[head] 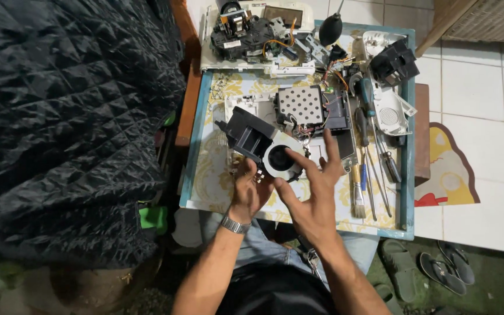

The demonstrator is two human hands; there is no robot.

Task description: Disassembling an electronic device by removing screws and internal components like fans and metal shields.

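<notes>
Both forearms are seen bare, with no sleeves. A silver metal wristwatch (235,224) is worn on the left wrist. Blue jeans (263,248) and a dark shirt (275,291) are worn.

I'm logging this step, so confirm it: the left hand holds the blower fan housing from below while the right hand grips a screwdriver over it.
Wrong on one point. In the head view the right hand holds no screwdriver; its fingers are spread open over the blower fan housing. The left hand does hold it from below.

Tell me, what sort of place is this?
Probably a home repair corner: a low table strewn with screwdrivers and dismantled electronics, on tiled floor beside sandals.
</notes>
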